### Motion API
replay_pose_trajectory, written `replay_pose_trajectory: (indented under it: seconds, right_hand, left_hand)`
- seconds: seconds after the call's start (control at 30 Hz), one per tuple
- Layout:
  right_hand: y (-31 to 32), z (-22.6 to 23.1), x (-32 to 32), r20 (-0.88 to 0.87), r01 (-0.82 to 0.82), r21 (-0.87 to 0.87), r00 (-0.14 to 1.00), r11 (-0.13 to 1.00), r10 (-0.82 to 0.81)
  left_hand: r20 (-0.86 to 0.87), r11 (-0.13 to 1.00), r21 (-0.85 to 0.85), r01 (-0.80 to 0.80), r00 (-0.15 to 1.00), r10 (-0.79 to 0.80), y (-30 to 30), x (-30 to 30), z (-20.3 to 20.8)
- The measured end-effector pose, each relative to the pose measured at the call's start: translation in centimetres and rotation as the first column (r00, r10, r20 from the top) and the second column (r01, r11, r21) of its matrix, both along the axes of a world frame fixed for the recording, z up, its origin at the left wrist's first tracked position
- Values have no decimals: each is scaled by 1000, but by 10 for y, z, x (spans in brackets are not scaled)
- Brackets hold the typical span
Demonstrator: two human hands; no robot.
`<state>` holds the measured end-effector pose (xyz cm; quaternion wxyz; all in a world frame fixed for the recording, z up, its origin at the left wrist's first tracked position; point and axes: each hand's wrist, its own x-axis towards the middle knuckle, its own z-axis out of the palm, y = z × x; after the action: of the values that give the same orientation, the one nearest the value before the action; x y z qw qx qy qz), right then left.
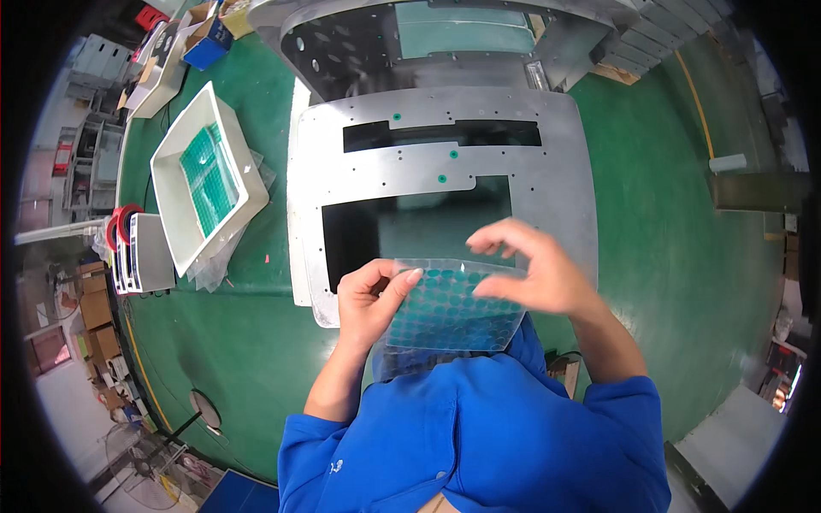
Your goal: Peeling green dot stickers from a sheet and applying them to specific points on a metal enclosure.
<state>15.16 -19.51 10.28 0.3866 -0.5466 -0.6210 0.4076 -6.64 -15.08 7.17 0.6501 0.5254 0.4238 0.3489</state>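
A clear sheet of round green stickers hangs in front of my chest. My left hand pinches its upper left edge between thumb and fingers. At the sheet's upper right, my right hand is raised with thumb and fingers apart; I cannot make out anything between them. Beyond both hands lies a flat silver metal panel with a long slot, a large rectangular cutout and small holes. A few green dots sit on its face.
To the left, a white plastic tray holds more green sticker sheets. Clear plastic film pokes out beneath it. Red-handled scissors stand by white boxes. Behind the panel rises a larger metal housing. A blue box stands far left.
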Motion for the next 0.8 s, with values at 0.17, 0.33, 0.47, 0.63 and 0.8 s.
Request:
replay_pose_trajectory:
  seconds: [0.17, 0.33, 0.47, 0.63, 0.8]
  right_hand:
    - [-20, 1, -43, -11, -10, -269, 1000, 963, 7]
    - [-48, -15, -84, 40, -6, -208, 999, 978, 14]
    - [-72, -31, -101, -136, -13, -339, 990, 941, -35]
    - [-90, -38, -113, -226, -41, -401, 973, 915, -55]
    - [-98, -40, -119, -260, 83, -320, 950, 944, -171]
  left_hand:
    - [-25, 992, 125, -2, 1000, 5, -26, -33, -7]
    - [-31, 996, -33, -83, 996, 82, -60, -64, -19]
    - [-94, 986, 130, -104, 989, 117, -85, -86, -31]
    - [-24, 988, 147, -43, 999, 47, -99, -100, -40]
    - [-24, 966, 236, -105, 993, 114, -99, -105, -40]
